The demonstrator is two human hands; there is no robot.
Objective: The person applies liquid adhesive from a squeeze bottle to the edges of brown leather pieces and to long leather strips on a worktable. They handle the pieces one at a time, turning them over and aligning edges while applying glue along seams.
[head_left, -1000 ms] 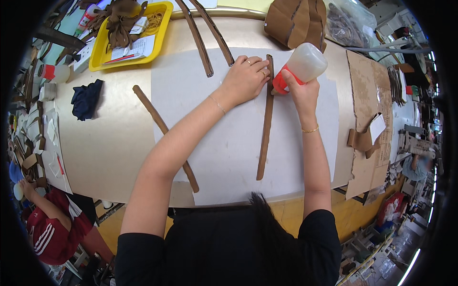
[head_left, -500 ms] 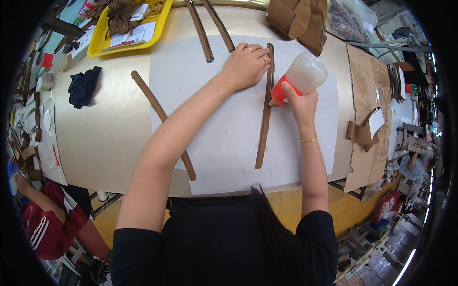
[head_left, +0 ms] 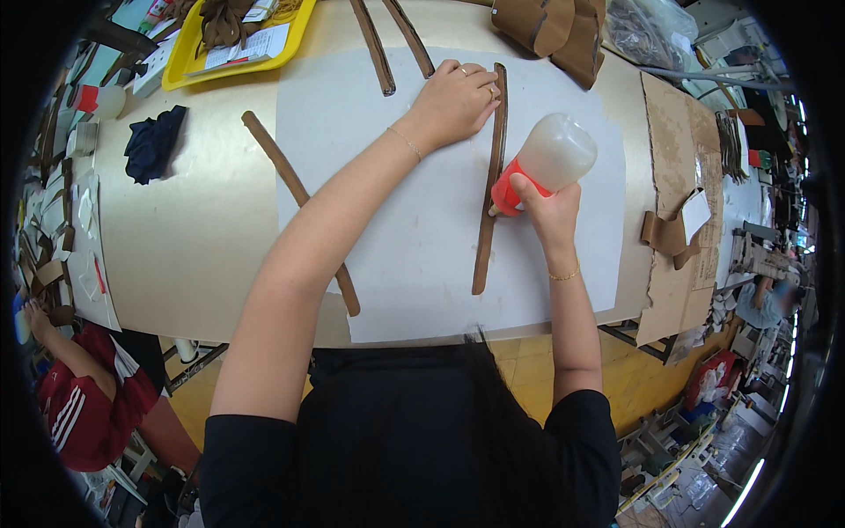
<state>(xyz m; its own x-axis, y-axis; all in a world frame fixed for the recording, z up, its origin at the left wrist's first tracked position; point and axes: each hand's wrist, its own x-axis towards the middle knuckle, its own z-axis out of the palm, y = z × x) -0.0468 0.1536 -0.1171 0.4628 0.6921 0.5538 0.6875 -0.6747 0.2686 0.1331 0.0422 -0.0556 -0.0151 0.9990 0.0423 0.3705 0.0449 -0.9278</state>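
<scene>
A long brown strip lies lengthwise on a pale sheet, to the right of the sheet's middle. Near the strip's far end, my left hand has its fingers bent down against it, holding it to the sheet. My right hand is wrapped round a translucent squeeze bottle with a red lower part. The bottle is tipped upside down, its narrow tip at the strip, just past halfway toward me. Above the tip, the strip's surface looks darker along its middle. My left forearm partly covers another brown strip.
Two more strips lie at the far side. A yellow tray with brown pieces and paper stands far left, near a dark cloth. Brown folded material sits far right; cardboard lines the right edge. Another person's arm shows at left.
My right hand has drawn the bottle toward me along the strip. My left hand stays at the strip's far end. The whole view has shifted slightly.
</scene>
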